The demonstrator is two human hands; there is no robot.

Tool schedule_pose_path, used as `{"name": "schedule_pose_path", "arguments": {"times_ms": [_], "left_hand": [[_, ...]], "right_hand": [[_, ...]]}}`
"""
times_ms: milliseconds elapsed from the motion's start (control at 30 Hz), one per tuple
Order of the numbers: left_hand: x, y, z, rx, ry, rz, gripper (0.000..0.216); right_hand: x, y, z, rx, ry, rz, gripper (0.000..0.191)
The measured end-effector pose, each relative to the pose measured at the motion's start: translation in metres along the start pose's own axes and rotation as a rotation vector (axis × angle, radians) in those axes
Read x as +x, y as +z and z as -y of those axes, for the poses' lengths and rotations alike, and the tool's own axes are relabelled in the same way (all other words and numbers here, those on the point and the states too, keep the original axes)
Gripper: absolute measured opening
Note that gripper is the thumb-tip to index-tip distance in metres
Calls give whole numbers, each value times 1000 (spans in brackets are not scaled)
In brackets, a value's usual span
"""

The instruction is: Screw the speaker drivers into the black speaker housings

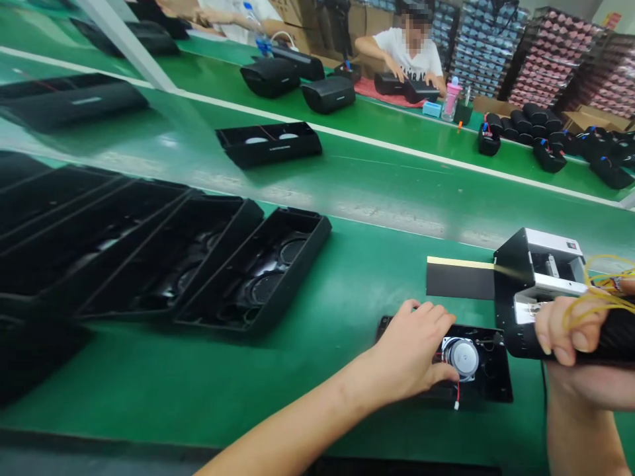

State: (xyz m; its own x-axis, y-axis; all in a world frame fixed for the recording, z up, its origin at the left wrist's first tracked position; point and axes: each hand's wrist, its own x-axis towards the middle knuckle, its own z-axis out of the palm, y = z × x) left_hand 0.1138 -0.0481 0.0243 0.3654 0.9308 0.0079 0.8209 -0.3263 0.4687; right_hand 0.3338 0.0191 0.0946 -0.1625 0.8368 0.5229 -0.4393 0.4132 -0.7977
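Note:
My left hand [417, 347] curves around the left side of a round silver speaker driver [465, 358], thumb at its lower edge and fingertips just above it. The driver sits in a shallow black panel [496, 383] lying on the bench, and a short red wire with a white connector [457, 404] hangs over the panel's near side. My right hand [570, 334] is closed around a black cylindrical tool [612, 340] with a patterned surface. Its rounded end reaches left to the panel's right edge; any tip is hidden. Thin yellow cords [590, 291] loop over this hand.
Behind my right hand stands a silver-and-black machine [550, 241], beside a dark flat plate [460, 277]. Open black speaker housings [258, 277] line the left bench. A conveyor [377, 178] carries a housing [278, 142]. Across it, a person [411, 59] handles black housings.

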Motion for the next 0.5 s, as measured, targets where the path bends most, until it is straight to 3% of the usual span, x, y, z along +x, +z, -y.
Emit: {"name": "schedule_pose_path", "arguments": {"times_ms": [100,233,367,500], "left_hand": [[5,3,1,7,-28,25,71],[8,5,0,23,-24,7,63],[10,6,0,55,-29,15,62],[11,6,-1,51,-11,1,60]], "right_hand": [[4,24,-19,17,35,73,51],[2,42,-41,9,122,113,28],[-1,45,-56,39,167,177,35],[-7,45,-64,39,220,79,55]]}}
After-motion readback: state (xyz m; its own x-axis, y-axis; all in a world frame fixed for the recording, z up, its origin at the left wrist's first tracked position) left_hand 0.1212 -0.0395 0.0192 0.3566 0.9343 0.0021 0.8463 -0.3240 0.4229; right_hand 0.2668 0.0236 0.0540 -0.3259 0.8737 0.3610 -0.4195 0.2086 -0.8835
